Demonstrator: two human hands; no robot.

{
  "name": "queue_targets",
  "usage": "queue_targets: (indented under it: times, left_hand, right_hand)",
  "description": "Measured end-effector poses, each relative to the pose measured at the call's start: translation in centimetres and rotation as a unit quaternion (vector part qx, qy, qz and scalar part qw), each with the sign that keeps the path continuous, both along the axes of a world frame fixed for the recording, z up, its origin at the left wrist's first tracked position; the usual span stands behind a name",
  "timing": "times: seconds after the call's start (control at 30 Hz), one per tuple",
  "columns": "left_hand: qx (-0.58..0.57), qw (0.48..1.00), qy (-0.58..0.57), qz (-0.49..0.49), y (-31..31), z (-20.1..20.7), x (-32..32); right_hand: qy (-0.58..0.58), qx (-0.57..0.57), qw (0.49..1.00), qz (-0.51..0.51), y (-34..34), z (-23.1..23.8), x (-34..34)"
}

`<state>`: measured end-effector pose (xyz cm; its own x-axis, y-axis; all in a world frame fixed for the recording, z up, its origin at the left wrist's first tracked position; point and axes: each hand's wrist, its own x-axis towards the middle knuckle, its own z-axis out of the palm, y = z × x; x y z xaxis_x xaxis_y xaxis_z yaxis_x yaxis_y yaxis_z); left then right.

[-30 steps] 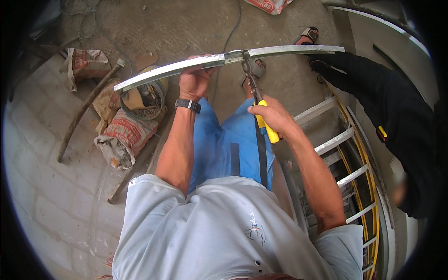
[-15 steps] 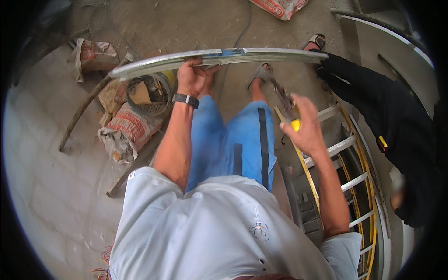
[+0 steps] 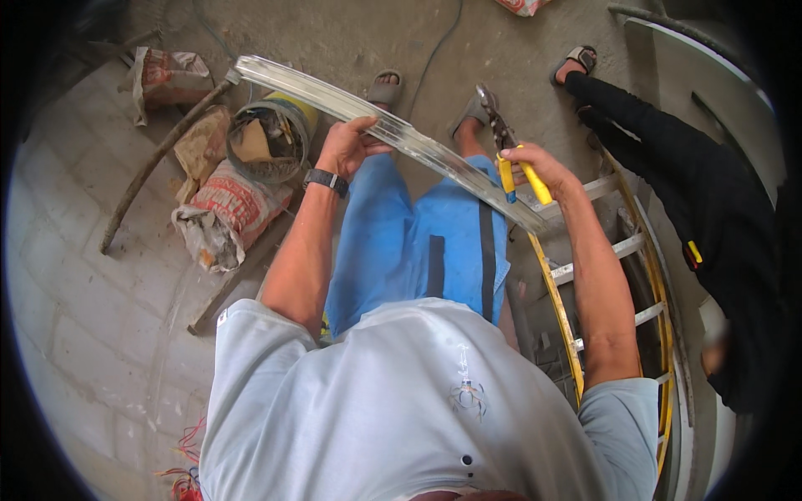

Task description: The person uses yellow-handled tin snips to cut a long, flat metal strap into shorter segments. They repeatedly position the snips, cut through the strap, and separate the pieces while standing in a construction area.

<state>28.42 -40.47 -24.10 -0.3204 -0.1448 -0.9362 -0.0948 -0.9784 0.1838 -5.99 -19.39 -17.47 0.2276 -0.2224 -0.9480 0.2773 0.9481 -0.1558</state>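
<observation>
A long, shiny metal channel slants across in front of my legs, its far end up left and its near end low on the right. My left hand grips it from the left side, thumb on top and fingers under it. In my right hand are tin snips with yellow handles and dark jaws. The jaws point away from me, above the right part of the channel and apart from it. The handles are spread, one of them lying outside my fingers.
On the left stand a bucket of debris, a torn red-and-white sack and another sack, with a curved pole beside them. A yellow ladder lies to my right. Beyond it is another person in dark trousers.
The channel has swung from nearly level to a slant, its right end dropping toward me and its left end rising. My right hand's snips now show clearly with handles spread.
</observation>
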Motion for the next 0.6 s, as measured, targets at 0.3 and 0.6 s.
queue_targets:
  times: [0.3, 0.6]
  left_hand:
    - [-0.061, 0.997, -0.041, -0.002, 2.6, -0.9, 1.0]
    - [-0.149, 0.987, -0.051, -0.031, 3.4, -3.2, -0.6]
  right_hand:
    - [0.057, -0.033, 0.997, 0.031, 3.0, -0.8, 7.1]
    - [0.176, -0.065, 0.979, 0.081, 0.1, -3.3, 5.7]
